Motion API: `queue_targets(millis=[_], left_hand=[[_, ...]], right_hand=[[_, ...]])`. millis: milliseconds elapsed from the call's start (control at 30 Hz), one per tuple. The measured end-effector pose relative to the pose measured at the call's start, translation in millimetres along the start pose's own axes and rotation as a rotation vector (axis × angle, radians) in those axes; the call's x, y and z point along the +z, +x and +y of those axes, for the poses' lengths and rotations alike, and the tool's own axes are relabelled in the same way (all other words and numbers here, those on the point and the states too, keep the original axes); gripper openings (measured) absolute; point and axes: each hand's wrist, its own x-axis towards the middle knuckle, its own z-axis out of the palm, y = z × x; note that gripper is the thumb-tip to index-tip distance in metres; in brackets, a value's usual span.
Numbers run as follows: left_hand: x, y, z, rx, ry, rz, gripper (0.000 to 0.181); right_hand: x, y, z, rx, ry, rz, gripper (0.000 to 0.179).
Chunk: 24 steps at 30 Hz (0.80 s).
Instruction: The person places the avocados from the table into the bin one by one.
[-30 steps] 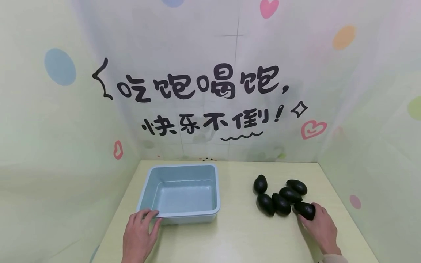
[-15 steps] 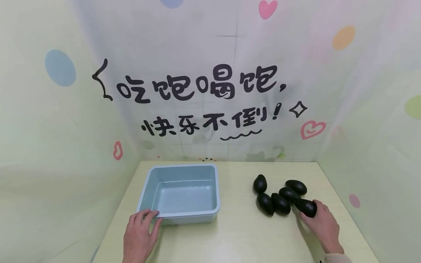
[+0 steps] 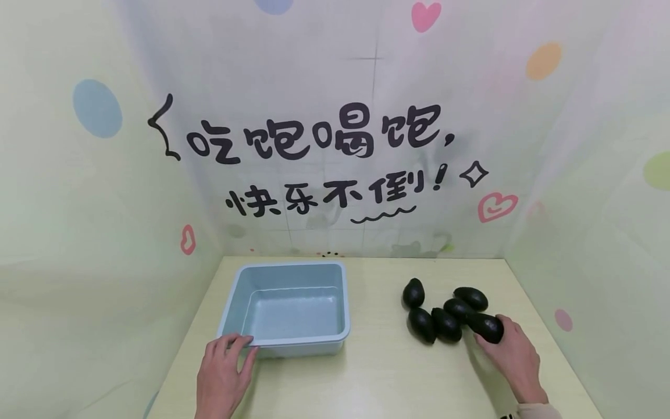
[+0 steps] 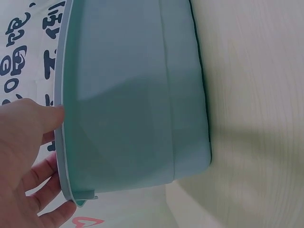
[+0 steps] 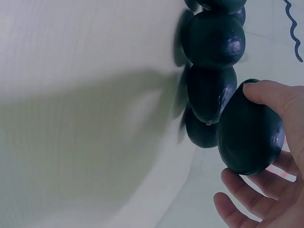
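Observation:
At the near-left corner of a light blue plastic basin, my left hand pinches the rim. In the left wrist view, the thumb lies on the near side of the rim and the fingers reach over it. My right hand holds a dark avocado between thumb and fingers, raised a little off the table. Its narrow end points left, over the neighbouring avocado. More dark avocados lie about it, among them one at the back right and one at the far left of the group.
The pale wooden table carries the basin at left and the avocados at right. Bare tabletop lies between them. A printed curtain with Chinese writing closes off the back and both sides.
My right hand has raised the avocado slightly and shifted a bit to the right and up, tilting it. The left hand and the basin have stayed in place.

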Motion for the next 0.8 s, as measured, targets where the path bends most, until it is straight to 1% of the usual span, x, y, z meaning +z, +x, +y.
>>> queue_targets(millis=[233, 367, 600, 800], left_hand=[[1.1, -2.0, 1.5, -0.003, -0.003, 0.004, 0.027], [1.6, -2.7, 2.4, -0.003, -0.008, 0.009, 0.027], [1.5, -1.2, 3.3, -0.003, -0.011, 0.013, 0.028], [1.5, -1.1, 3.2, -0.016, -0.009, 0.010, 0.026]], right_hand=[[-3, -0.4, -8, -0.033, 0.017, 0.034, 0.076], [-5, 0.1, -14, -0.069, 0.019, 0.050, 0.074], [-7, 1.4, -31, -0.121, 0.030, 0.042, 0.076], [-8, 1.4, -46, -0.180, 0.021, 0.077, 0.076]])
